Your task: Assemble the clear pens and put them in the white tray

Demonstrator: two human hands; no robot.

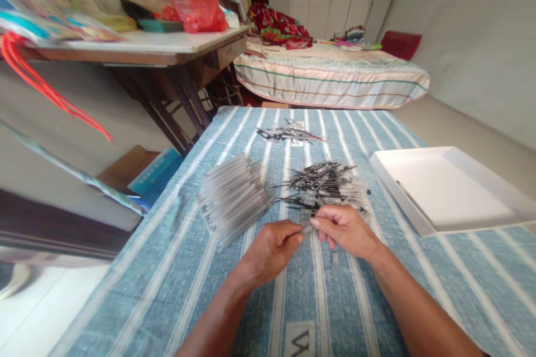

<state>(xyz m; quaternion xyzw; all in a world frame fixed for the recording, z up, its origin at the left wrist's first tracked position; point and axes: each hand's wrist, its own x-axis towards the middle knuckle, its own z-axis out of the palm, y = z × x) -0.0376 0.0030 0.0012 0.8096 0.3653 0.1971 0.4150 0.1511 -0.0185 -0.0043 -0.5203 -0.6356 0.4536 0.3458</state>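
My left hand [272, 251] is closed in a pinch on one end of a small, translucent, tube-like piece [307, 228]. My right hand [345, 228] pinches the other end, so the piece spans the short gap between my fingertips. Just beyond my right hand lies a loose heap of thin black and clear stick-like parts [322, 181]. To the left, a stack of greyish-white slender tubes [237, 195] lies side by side, blurred. On the cloth below my right hand sits a small clear piece [334, 260].
A blue and white striped cloth [234, 312] covers the table. At the right stands a shallow white tray [481, 189] with a dark thin stick inside. Farther back lies a small bunch of thin dark parts [288, 134]. A cluttered desk [201, 47] and a bed [335, 75] stand beyond.
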